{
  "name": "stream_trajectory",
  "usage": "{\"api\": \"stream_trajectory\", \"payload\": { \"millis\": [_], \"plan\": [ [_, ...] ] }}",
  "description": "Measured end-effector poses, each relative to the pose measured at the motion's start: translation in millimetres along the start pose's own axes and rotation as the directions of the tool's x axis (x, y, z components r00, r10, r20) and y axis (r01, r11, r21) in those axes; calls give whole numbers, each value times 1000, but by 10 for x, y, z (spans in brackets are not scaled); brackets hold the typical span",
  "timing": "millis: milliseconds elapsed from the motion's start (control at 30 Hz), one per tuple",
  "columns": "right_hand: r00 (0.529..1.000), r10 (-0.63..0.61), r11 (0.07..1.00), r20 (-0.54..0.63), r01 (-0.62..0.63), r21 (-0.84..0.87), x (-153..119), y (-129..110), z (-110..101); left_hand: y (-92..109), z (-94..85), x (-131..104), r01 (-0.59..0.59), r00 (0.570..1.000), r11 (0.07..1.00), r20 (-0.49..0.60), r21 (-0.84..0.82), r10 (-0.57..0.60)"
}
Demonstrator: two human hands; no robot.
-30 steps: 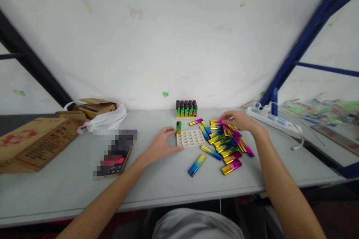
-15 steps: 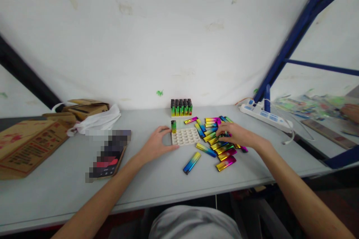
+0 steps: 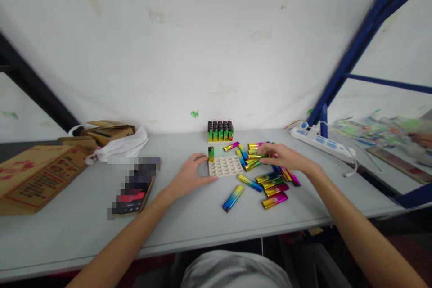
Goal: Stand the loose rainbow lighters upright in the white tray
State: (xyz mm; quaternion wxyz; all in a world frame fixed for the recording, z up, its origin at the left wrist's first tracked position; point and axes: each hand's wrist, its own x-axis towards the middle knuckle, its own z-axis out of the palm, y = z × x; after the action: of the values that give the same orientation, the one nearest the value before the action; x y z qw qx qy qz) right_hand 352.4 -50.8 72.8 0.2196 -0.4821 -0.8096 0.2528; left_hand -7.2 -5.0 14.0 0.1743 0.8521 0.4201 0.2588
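Note:
A white tray with rows of round holes (image 3: pixel 225 166) lies on the table, one green-and-gold lighter (image 3: pixel 211 154) upright in its back left corner. My left hand (image 3: pixel 191 177) is around the tray's left side, thumb at the front corner and fingers by the standing lighter. To the right is a loose pile of shiny lighters (image 3: pixel 275 190) in gold, blue, magenta and green. Over the back of this pile, my right hand (image 3: pixel 281 156) has its fingers closed about a lighter, which they partly hide. Closer to me lies a single blue-and-yellow lighter (image 3: pixel 232 198).
A filled rack of upright green lighters (image 3: pixel 220 132) stands near the wall. On the left are cardboard boxes (image 3: pixel 37 175), a white plastic bag (image 3: pixel 124 146) and a blurred-out phone (image 3: pixel 137 189). A power strip (image 3: pixel 322 144) lies right, before a blue metal frame (image 3: pixel 351 49).
My right hand has shifted slightly toward the back of the pile, and some lighters there have spread apart, leaving a gap. My left hand keeps its place at the tray.

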Motion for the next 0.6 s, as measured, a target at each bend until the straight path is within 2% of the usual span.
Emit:
{"api": "stream_trajectory", "payload": {
  "millis": [133, 233, 300, 433, 533, 600],
  "plan": [
    [994, 48, 961, -100, -19, 275, 192, -172, 139, 28, 2, 2, 22, 1000, 1000, -4, -21, -22],
    [983, 53, 910, -173, 24, 414, 370, -326, 307, 44, 10, 4, 25, 1000, 999, 3, -28, -25],
    [986, 28, 864, -167, 60, 501, 490, -425, 411, 49, 18, 5, 17, 1000, 999, -3, -34, -17],
    [996, 35, 730, -80, 29, 683, 693, -569, 587, 53, 29, 6, -2, 1000, 999, -18, -47, 1],
    [998, 18, 650, -56, 30, 760, 798, -603, 716, 60, 33, 4, 0, 1000, 999, -15, -51, -1],
    [996, 50, 622, -68, 22, 782, 839, -595, 801, 68, 35, 3, -1, 1000, 999, -16, -50, 0]
  ]
}}
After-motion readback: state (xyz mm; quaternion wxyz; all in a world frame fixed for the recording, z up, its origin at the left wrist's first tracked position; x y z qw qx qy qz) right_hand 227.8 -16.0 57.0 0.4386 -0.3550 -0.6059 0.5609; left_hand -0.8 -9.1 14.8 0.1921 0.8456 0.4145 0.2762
